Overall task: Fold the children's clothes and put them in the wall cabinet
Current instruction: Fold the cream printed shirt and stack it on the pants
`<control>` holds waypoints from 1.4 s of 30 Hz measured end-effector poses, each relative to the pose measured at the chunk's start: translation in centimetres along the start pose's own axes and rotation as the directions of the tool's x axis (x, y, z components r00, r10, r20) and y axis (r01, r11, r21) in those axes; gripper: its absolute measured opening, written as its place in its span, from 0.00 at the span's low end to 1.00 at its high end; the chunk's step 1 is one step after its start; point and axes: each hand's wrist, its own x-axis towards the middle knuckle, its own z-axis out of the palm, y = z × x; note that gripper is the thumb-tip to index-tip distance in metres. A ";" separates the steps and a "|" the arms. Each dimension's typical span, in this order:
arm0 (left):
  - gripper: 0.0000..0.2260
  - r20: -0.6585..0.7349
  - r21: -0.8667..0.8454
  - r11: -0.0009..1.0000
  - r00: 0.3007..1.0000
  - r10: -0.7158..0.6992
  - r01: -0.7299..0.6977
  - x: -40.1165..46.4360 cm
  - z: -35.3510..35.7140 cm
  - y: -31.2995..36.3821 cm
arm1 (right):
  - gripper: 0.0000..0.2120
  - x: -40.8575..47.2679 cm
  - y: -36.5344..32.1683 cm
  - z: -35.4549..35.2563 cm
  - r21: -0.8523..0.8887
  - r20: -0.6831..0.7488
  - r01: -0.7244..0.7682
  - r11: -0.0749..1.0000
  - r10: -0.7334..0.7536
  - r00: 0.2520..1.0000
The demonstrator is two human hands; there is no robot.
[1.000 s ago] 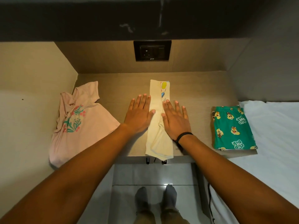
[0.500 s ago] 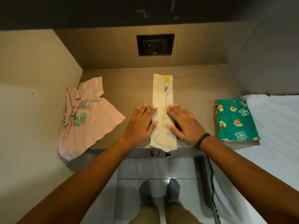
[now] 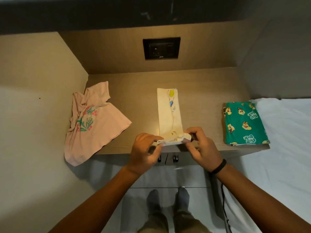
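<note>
A cream children's garment [image 3: 169,113], folded into a long narrow strip, lies in the middle of the wooden counter [image 3: 143,101]. My left hand [image 3: 145,152] pinches its near left corner and my right hand [image 3: 202,145] pinches its near right corner; that near end is lifted and bunched between my fingers. An unfolded pink shirt [image 3: 94,121] with a floral print lies at the left, partly hanging over the counter's front edge. A folded green garment with cartoon prints [image 3: 244,123] rests at the right end.
A dark socket panel [image 3: 161,48] sits in the back wall above the counter. A dark cabinet underside [image 3: 117,12] runs overhead. A white bed [image 3: 286,140] adjoins the counter on the right. Below the counter are two small handles [image 3: 167,158] and my feet on the tiled floor.
My hands slid from pressing flat on the strip down to its near end and closed on its corners, lifting that end off the counter. The view has tilted.
</note>
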 end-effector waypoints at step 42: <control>0.12 0.193 -0.418 0.767 0.873 -0.448 0.486 13.9 19.2 15.0 | 0.20 1.8 5.6 -11.4 0.119 -0.528 -0.502 0.857 0.482 0.699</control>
